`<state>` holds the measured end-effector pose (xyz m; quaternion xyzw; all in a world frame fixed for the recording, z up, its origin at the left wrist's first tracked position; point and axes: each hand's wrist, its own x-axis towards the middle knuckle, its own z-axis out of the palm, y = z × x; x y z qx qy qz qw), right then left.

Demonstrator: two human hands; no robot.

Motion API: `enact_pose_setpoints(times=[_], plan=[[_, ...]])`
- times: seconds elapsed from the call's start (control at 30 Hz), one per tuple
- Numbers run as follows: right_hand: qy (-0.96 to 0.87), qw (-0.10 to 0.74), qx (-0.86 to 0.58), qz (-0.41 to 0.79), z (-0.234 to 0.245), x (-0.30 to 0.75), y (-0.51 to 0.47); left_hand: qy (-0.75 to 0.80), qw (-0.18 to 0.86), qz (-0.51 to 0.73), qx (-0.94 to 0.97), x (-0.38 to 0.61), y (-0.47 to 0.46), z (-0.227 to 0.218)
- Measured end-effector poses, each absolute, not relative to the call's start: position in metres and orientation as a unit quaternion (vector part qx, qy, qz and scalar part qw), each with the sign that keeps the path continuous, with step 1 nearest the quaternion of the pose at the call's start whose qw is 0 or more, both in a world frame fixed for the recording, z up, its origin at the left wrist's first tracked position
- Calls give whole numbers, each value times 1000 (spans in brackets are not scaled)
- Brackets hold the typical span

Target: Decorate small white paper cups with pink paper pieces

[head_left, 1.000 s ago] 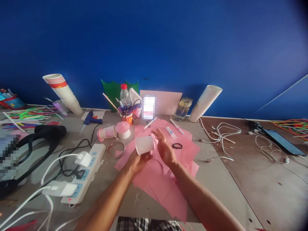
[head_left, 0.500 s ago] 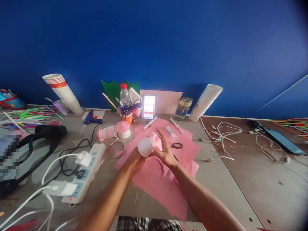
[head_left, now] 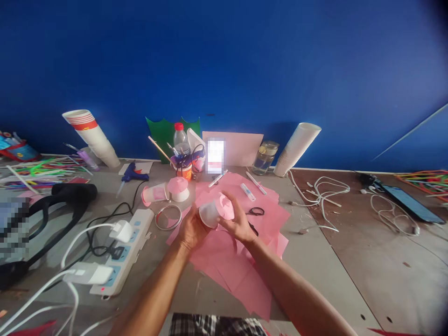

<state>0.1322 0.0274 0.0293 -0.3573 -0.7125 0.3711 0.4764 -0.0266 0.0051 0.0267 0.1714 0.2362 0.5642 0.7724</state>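
Note:
A white paper cup (head_left: 209, 214) lies tilted between my two hands, with a pink paper piece (head_left: 226, 206) over its right end. My left hand (head_left: 192, 228) is closed around the cup's base and underside; some of its fingers are hidden behind the cup. My right hand (head_left: 238, 223) grips the pink-covered end, thumb in front and fingers over the far edge. Beneath both hands, pink paper sheets (head_left: 238, 280) are spread over the table. Scissors (head_left: 256, 211) with black handles lie partly covered on the sheets, right of my right hand.
On the left are a power strip (head_left: 140, 224), a roll of tape (head_left: 168, 218), a blue glue gun (head_left: 132, 172) and two pink-trimmed cups (head_left: 179, 190). Leaning cup stacks (head_left: 297, 149) and a glass jar (head_left: 265, 157) stand by the blue wall. White cables (head_left: 325, 191) lie right.
My left hand has come up around the cup's left side, so more of it shows. The cup has turned slightly, its pink end facing more toward me.

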Motion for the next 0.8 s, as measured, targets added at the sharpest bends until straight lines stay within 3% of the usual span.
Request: enact_pose_setpoints(times=[0.13, 0.27, 0.43, 0.8], plan=[[-719, 471, -322, 397, 29, 131, 26, 229, 765, 575, 179, -26, 6, 24], [-685, 536, -236, 434, 29, 136, 32, 230, 741, 611, 159, -26, 11, 26], [-655, 565, -323, 384, 32, 137, 39, 235, 715, 641, 152, -27, 16, 26], [-581, 546, -353, 489, 24, 129, 44, 278, 721, 602, 201, -25, 15, 24]])
